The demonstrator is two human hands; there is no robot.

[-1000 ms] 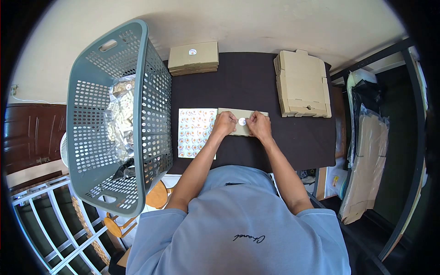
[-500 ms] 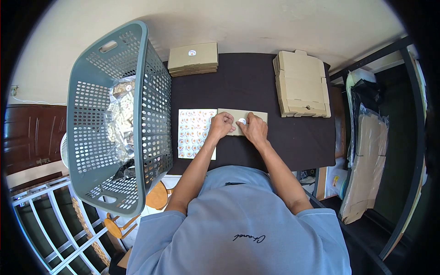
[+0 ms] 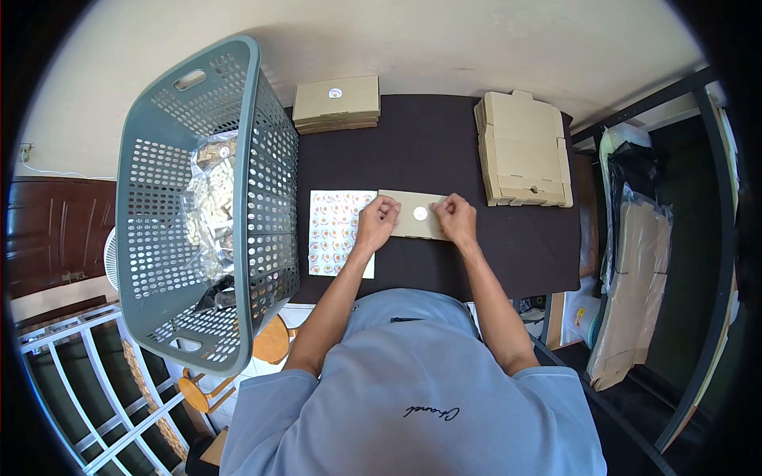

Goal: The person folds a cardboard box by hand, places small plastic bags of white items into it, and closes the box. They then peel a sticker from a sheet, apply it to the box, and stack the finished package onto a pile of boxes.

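Note:
A flat brown cardboard box (image 3: 419, 228) lies on the dark tabletop in front of me, with a round white sticker (image 3: 420, 213) on its top. My left hand (image 3: 377, 224) is closed at the box's left end, fingers curled over the edge. At the opposite end my right hand (image 3: 457, 219) is closed too, its thumb and fingertips together on the box. Both hands partly hide the ends of the box. Left of it is a sheet of round stickers (image 3: 333, 238), its right edge partly behind my left hand.
A large grey-green perforated basket (image 3: 248, 198) holding plastic bags (image 3: 210, 202) stands at the left. Stacked brown boxes (image 3: 337, 103), the top one stickered, sit at the back left. Flattened cardboard boxes (image 3: 524, 147) are piled at the back right. A black metal frame (image 3: 718, 159) stands further right.
My right thumb has come off the round sticker, and my right hand has shifted right to the box's end. The sticker now shows whole. My left hand has moved only slightly.

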